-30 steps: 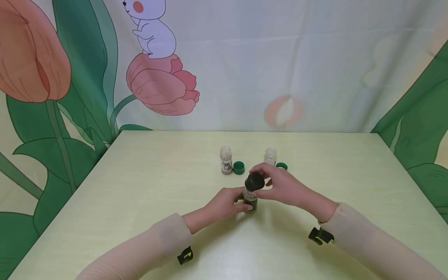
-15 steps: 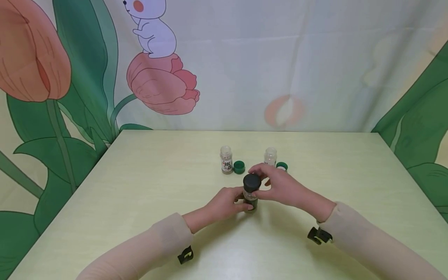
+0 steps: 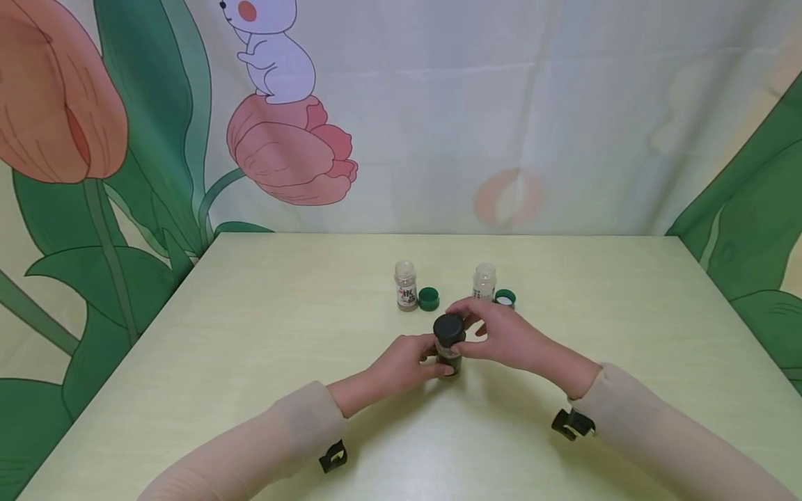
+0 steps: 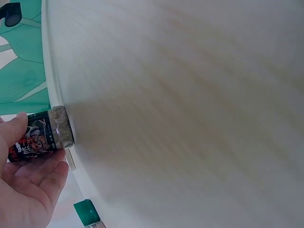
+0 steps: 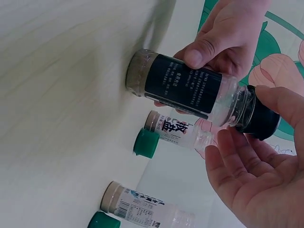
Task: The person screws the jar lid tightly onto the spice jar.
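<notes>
A glass seasoning bottle (image 5: 183, 83) with a dark label and brownish contents stands upright at the middle of the table. My left hand (image 3: 407, 363) grips its body, thumb in front and fingers behind. On the bottle's mouth sits a black cap (image 3: 449, 330), level in the head view. Thumb and fingertips of my right hand (image 3: 504, 335) hold this cap from the right side. The clear neck shows between the cap and the label in the right wrist view. In the left wrist view the bottle's lower part (image 4: 61, 126) shows beyond my left fingers.
Two uncapped clear bottles with white labels stand farther back, one left (image 3: 406, 287) and one right (image 3: 484, 280). Beside each lies a green cap, the left one (image 3: 429, 299) and the right one (image 3: 505, 299). A printed curtain (image 3: 426, 139) hangs behind the table.
The black cap was tilted over the bottle's mouth one second ago; it has come level and a little left and down. My right hand has shifted slightly with it. The left hand keeps its hold.
</notes>
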### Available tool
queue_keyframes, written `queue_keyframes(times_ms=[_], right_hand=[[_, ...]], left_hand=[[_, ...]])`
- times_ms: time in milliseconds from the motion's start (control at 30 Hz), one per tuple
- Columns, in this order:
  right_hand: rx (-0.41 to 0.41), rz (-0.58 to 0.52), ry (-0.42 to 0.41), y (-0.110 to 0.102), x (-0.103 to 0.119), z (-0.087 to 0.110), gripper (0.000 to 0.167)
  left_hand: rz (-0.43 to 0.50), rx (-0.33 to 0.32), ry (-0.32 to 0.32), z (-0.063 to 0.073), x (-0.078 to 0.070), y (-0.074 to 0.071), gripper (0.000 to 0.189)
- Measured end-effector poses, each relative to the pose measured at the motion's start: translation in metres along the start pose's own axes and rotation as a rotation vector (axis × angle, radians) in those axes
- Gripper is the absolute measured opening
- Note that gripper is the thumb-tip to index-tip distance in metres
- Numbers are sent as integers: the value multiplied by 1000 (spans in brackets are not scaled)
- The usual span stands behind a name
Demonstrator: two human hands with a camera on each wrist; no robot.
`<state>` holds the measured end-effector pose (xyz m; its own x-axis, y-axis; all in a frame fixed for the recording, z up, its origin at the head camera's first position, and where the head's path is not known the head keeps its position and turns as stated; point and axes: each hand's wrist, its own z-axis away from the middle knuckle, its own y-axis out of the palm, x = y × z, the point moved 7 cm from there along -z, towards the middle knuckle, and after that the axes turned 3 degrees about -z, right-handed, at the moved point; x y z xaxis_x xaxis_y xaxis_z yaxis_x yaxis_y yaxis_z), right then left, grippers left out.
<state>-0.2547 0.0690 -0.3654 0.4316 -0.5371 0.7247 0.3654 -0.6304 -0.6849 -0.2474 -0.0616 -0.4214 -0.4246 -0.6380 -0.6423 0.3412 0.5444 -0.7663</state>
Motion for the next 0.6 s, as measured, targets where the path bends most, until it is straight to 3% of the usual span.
queue_keyframes(times_ms=[600], right_hand=[[-15,-88,10,3,-8,2,44]], left_hand=[[0,6,13,0,1,0,25]])
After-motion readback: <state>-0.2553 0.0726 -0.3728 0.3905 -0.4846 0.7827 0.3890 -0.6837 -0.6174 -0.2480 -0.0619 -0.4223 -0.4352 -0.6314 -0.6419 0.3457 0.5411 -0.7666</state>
